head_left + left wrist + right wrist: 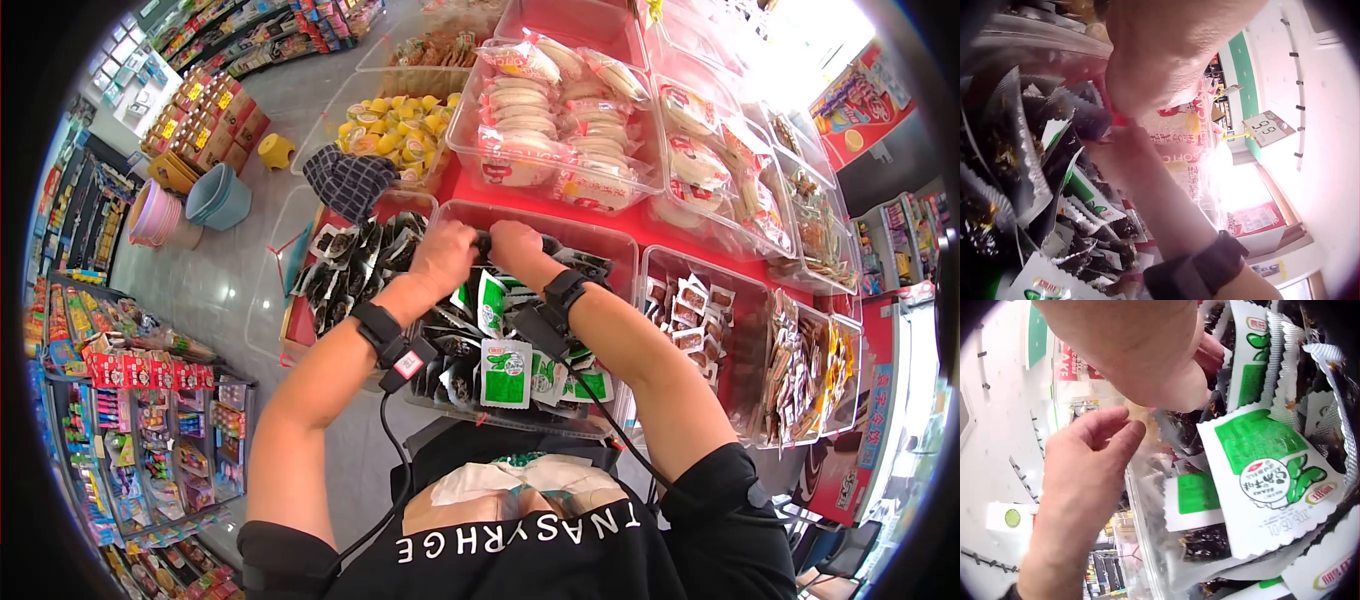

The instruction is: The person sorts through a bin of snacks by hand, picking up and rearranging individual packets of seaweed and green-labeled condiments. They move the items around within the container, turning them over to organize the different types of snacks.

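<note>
Dark and green-white packets (506, 374) (1088, 194) (1260, 469) fill a clear bin (622, 262). At its far side, the left hand (445, 258) (1166, 56) (1082, 453) is beside the right hand. Its thumb and forefinger bend loosely toward each other in the right wrist view, with nothing visible between them. The right hand (518, 248) (1132, 159) (1135, 350) reaches down among the packets, fingers curled at a dark packet (1088, 117); its fingertips are partly hidden. Black straps circle both wrists.
Bins of round wrapped cakes (520, 110) and yellow cups (395, 130) stand behind. A checked cloth (350, 182) hangs over a bin corner at the left. More packet bins (690, 325) are at the right. Shelves, cartons and buckets (218, 195) stand farther left.
</note>
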